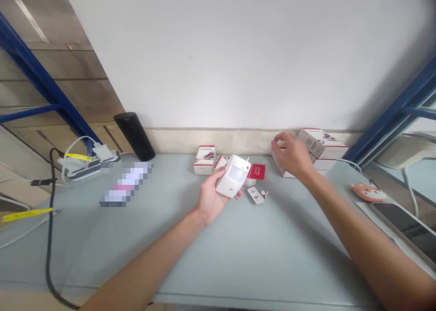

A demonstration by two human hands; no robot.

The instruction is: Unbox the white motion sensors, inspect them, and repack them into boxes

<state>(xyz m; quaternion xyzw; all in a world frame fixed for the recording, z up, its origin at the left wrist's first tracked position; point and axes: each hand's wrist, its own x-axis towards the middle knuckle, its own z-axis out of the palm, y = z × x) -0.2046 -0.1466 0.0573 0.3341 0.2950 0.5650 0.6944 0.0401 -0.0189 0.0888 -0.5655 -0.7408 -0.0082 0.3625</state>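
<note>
My left hand (213, 197) is closed round a white motion sensor (233, 175) with a pale window and a short antenna, tilted above the table. Behind it, partly hidden, lies an open box with a red flap (257, 171). A small white bracket (255, 195) rests on the tabletop just right of the sensor, with a little round white piece (264, 193) beside it. Over the white boxes (335, 146) at the back right is my right hand (291, 152), its fingers curled together. Whatever they may hold is hidden and slightly blurred.
A closed box (205, 160) stands near the wall. At left are a black cylinder (135, 136), a pixelated phone-like object (126, 185), a power strip (88, 165) and a black cable (50, 238). An orange plush-like item (368, 192) and a dark phone (402, 220) lie at right.
</note>
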